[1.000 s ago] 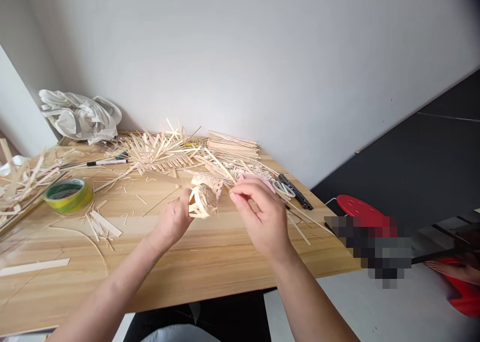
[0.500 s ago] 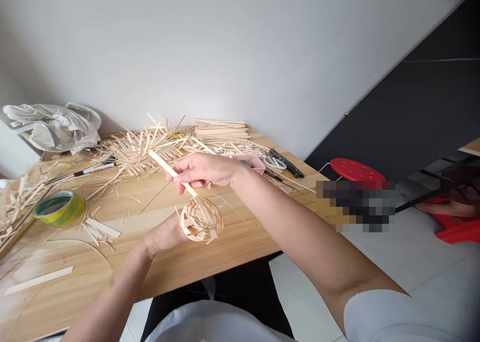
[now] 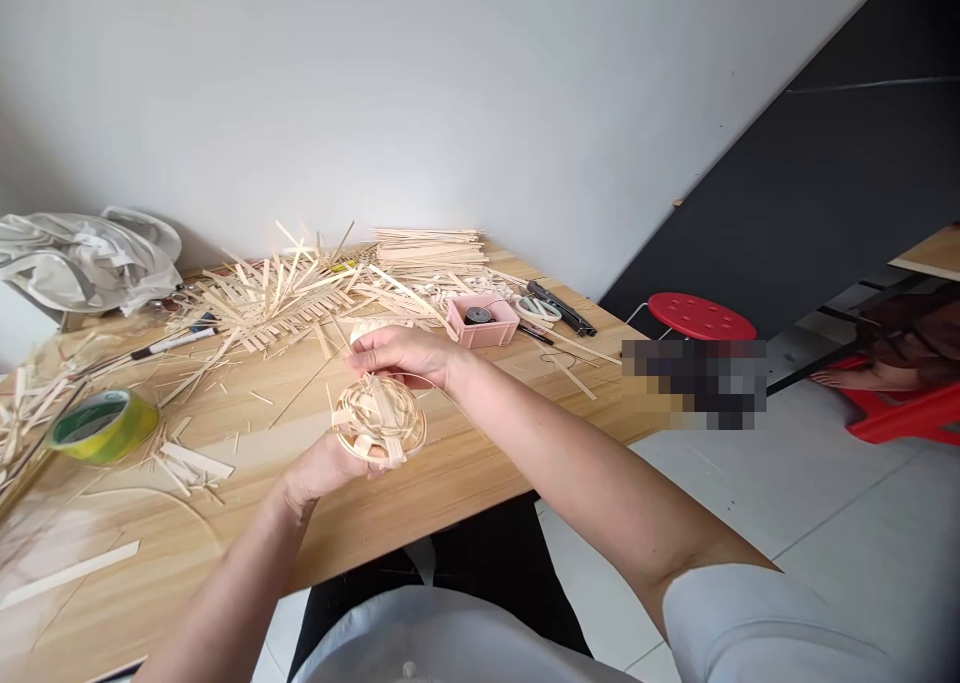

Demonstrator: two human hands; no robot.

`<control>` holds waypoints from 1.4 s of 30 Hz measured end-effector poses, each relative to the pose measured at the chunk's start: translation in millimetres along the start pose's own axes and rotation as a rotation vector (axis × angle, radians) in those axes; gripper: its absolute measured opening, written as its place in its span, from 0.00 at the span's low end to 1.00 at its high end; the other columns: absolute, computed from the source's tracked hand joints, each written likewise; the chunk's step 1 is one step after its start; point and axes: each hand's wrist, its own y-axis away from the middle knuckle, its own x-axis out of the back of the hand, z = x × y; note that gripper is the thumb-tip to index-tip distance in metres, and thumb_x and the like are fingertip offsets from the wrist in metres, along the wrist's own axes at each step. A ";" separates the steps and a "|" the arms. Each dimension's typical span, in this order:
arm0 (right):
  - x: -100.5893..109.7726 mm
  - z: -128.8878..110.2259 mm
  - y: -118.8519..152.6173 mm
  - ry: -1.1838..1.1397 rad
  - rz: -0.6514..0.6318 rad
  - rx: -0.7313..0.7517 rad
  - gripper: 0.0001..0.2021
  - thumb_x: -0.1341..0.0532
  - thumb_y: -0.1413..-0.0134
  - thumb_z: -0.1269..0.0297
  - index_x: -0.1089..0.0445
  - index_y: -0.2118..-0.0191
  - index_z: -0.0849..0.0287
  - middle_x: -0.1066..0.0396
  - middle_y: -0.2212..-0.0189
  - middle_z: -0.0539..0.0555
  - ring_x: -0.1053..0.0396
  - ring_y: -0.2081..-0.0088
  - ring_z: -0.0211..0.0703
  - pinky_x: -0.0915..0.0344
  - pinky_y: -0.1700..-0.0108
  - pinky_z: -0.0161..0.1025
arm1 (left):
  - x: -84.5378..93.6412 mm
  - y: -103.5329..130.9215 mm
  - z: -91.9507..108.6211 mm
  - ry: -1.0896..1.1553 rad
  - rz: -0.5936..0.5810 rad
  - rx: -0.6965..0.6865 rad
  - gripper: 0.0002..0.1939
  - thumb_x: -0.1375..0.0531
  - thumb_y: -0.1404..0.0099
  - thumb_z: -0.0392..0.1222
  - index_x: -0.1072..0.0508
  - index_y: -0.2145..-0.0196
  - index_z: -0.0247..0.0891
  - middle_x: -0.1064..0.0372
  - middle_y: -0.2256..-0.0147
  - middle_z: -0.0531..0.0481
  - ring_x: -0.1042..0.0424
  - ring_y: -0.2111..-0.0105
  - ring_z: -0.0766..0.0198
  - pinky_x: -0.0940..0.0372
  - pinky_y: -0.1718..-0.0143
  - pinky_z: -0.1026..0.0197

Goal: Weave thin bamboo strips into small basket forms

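Note:
A small round woven piece of pale thin strips [image 3: 381, 418] is held above the wooden table near its front edge. My left hand [image 3: 330, 471] grips it from below and the left; its fingers are mostly hidden behind the weave. My right hand [image 3: 401, 355] is closed at the top of the piece, thumb and fingers pinched on a pale flat strip [image 3: 367, 329] that points away from me. A thin loose strand curves out beside my right wrist.
Cut strips [image 3: 285, 298] lie heaped at the back, beside a stack [image 3: 431, 251]. A pink box [image 3: 484, 333] holds a dark spool, near scissors [image 3: 538, 309]. Green-yellow tape [image 3: 105, 426] lies left. A red stool [image 3: 701, 316] stands right; another person's foot shows beyond.
The woven piece has tilted and shifted slightly left and up in view. My right hand is now close against it, and the strip points away from me. The pink box is more exposed.

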 end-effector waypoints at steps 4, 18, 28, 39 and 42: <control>-3.1 1.9 3.6 0.025 -0.067 0.016 0.13 0.33 0.58 0.65 0.38 0.77 0.64 0.37 0.86 0.42 0.45 0.88 0.24 0.49 0.89 0.22 | 5.3 0.1 -7.6 0.023 -0.095 -0.051 0.09 0.40 0.55 0.41 0.31 0.73 0.37 0.31 0.70 0.49 0.33 0.68 0.63 0.35 0.59 0.57; 4.6 -3.9 14.3 0.342 -0.186 0.029 0.11 0.36 0.56 0.63 0.36 0.77 0.64 0.40 0.84 0.43 0.45 0.84 0.25 0.51 0.84 0.24 | 12.5 -1.2 -1.3 -0.189 -0.234 -0.129 0.16 0.42 0.45 0.42 0.32 0.58 0.36 0.31 0.62 0.49 0.33 0.61 0.61 0.38 0.54 0.56; 6.1 -4.0 17.3 0.375 -0.238 0.111 0.18 0.38 0.53 0.52 0.31 0.71 0.66 0.48 0.85 0.41 0.50 0.82 0.26 0.53 0.81 0.27 | 9.6 -2.6 5.5 -0.230 -0.242 -0.160 0.10 0.43 0.46 0.38 0.34 0.64 0.36 0.33 0.67 0.51 0.36 0.68 0.65 0.36 0.62 0.60; 3.4 -6.7 0.2 0.103 -0.274 0.169 0.09 0.37 0.51 0.64 0.34 0.68 0.65 0.36 0.81 0.44 0.54 0.87 0.21 0.60 0.87 0.23 | 3.8 -5.0 5.0 -0.033 -0.286 -0.172 0.11 0.41 0.48 0.39 0.31 0.64 0.38 0.30 0.66 0.49 0.33 0.66 0.62 0.36 0.60 0.58; 6.8 1.9 -3.3 -0.001 -0.214 0.142 0.10 0.35 0.54 0.66 0.37 0.72 0.64 0.35 0.82 0.44 0.52 0.88 0.21 0.57 0.88 0.22 | 4.0 -4.4 5.1 0.016 -0.235 -0.190 0.10 0.39 0.51 0.39 0.29 0.68 0.38 0.30 0.68 0.50 0.33 0.66 0.62 0.36 0.60 0.58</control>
